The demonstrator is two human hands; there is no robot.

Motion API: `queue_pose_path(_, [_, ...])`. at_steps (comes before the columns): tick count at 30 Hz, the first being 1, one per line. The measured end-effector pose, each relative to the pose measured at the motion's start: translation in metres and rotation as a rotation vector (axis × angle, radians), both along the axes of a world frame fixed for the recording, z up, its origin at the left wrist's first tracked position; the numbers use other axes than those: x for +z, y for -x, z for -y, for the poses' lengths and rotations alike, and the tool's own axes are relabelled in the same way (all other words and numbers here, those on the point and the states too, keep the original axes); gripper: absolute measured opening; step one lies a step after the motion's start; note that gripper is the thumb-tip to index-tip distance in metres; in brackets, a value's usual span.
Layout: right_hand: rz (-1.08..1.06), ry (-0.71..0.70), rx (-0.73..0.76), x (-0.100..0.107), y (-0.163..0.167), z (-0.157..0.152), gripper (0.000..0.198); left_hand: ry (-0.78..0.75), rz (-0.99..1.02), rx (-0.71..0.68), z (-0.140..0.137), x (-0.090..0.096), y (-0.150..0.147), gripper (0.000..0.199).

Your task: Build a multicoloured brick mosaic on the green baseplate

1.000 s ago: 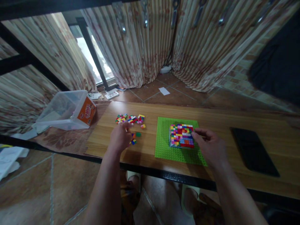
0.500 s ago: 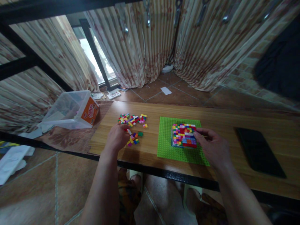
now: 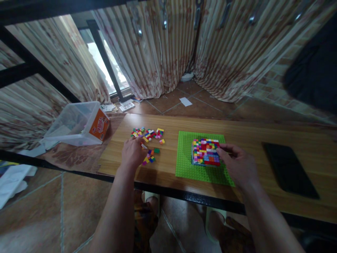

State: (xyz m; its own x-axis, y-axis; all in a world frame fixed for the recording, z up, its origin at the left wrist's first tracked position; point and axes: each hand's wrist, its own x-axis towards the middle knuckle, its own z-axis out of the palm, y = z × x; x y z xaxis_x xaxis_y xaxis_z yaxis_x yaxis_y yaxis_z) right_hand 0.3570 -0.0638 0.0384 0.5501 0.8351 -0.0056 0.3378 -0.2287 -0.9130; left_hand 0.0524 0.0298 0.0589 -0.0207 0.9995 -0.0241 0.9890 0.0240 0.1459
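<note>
A block of many-coloured toy building bricks [image 3: 205, 151] sits on the green studded baseplate [image 3: 184, 168], towards its middle. My right hand [image 3: 238, 163] is closed at the block's right edge, thumb on the near side and index finger behind. To the left, my left hand [image 3: 133, 151] reaches down into loose bricks [image 3: 150, 134], its fingers bent and drawn together. The fingertips are hidden behind the hand, so what they hold cannot be made out. A white brick [image 3: 143, 146] and a dark green brick [image 3: 156, 150] lie just right of this hand.
The wooden table [image 3: 168, 123] has a dark front edge [image 3: 184, 195]. A dark flat tablet-like slab [image 3: 291, 170] lies at the right. Beyond the table's left end stands a clear plastic bin [image 3: 72, 123] with an orange label. Curtains [image 3: 158, 52] hang behind.
My left hand has shifted slightly, its fingers now bent further down among the loose bricks. My right hand stays at the edge of the brick block. The whole view has moved a little.
</note>
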Motion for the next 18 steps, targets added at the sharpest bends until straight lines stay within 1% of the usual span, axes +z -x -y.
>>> queue_pose_path(4, [-0.007,-0.009,0.013,-0.003,-0.002,0.000,0.037,0.021,0.042,0.013,-0.003,-0.001,0.000,0.037])
queue_pose_path(8, [0.022,-0.018,0.012,-0.006,-0.003,-0.001,0.036,-0.001,0.054,0.003,-0.003,0.000,-0.003,0.037])
queue_pose_path(10, [0.023,-0.024,0.012,-0.006,-0.003,-0.001,0.037,-0.004,0.108,0.001,-0.003,0.002,-0.004,0.038])
queue_pose_path(15, [0.024,-0.014,0.002,-0.001,0.000,-0.001,0.036,-0.024,0.366,-0.049,-0.002,0.004,-0.007,0.043])
queue_pose_path(16, [0.032,-0.013,0.001,0.000,0.000,-0.001,0.036,-0.029,0.387,-0.055,-0.002,0.003,-0.008,0.043])
queue_pose_path(18, [0.031,-0.016,0.000,0.001,0.001,-0.002,0.035,-0.030,0.361,-0.048,-0.003,0.001,-0.010,0.041])
